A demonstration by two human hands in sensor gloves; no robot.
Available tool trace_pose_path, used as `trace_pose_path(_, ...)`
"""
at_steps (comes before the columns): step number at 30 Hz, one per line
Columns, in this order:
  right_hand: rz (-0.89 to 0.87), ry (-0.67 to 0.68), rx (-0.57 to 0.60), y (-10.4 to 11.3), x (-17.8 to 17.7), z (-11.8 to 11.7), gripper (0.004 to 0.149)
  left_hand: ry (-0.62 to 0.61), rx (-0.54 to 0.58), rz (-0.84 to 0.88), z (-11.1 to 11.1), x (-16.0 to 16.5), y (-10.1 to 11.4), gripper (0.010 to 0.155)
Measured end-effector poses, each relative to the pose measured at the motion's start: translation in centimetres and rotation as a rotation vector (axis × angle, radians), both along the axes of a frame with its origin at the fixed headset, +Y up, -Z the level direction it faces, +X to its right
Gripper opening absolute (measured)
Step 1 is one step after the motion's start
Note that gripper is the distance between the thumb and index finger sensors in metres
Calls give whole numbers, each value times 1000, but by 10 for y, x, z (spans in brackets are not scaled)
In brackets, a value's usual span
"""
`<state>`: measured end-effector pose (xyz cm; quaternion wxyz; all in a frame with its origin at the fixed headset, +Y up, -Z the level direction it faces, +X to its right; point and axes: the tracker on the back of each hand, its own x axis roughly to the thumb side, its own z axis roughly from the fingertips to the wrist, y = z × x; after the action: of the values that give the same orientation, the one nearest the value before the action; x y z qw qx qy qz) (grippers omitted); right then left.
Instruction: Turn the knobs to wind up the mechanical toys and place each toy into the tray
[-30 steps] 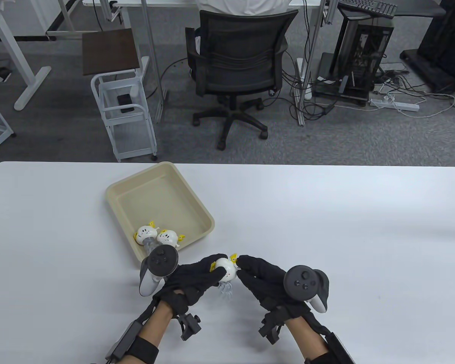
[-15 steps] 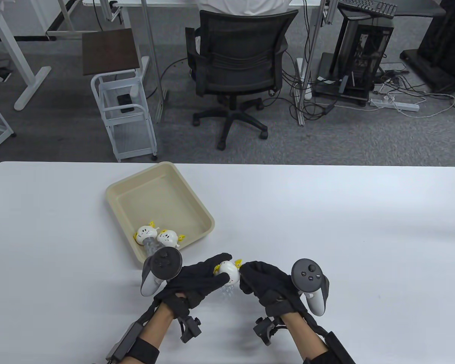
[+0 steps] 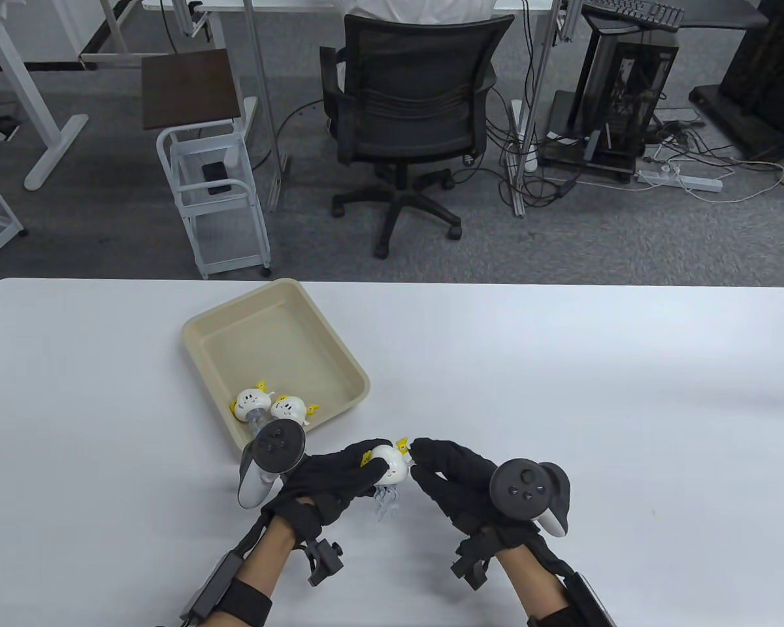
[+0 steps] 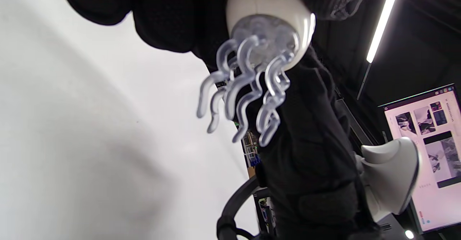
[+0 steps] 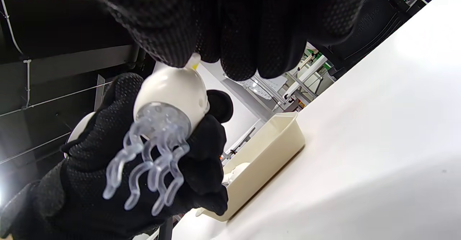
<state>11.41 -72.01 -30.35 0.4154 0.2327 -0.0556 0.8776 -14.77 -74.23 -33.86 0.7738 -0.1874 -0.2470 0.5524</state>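
White table, lower centre: left hand (image 3: 330, 480) grips toy (image 3: 389, 464); right hand (image 3: 454, 477) pinches its knob (image 3: 402, 445). Winding underway; tray (image 3: 217, 328) placement next.

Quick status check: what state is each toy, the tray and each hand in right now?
Held toy: off the table, tentacles hanging down.
Left hand: grips the toy's body.
Right hand: pinches the yellow knob.
Tray: holds two toys in its near corner, side by side.
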Motion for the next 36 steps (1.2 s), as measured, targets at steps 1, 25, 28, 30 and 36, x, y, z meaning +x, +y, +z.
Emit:
trace_pose_path(1,-6,1,-6,-1,-1,0,45,2,-1,-1,0,0,0,80)
trace_pose_path(25,-20,-40,2,5,8,-2,47,36,2,-27,-2,-4,-3,79)
trace_pose_path(28,41,-16,29,4,2,0,47,31,-2,-21,-2,-3,-2,80)
trace_pose_path(30,56,-16,36,3,-2,1,46,18,-4,-10,-3,-3,-3,80)
trace_pose_path(36,-56,-25,-52,-5,-2,0,42,-11,1,2,-1,-2,-2,79)
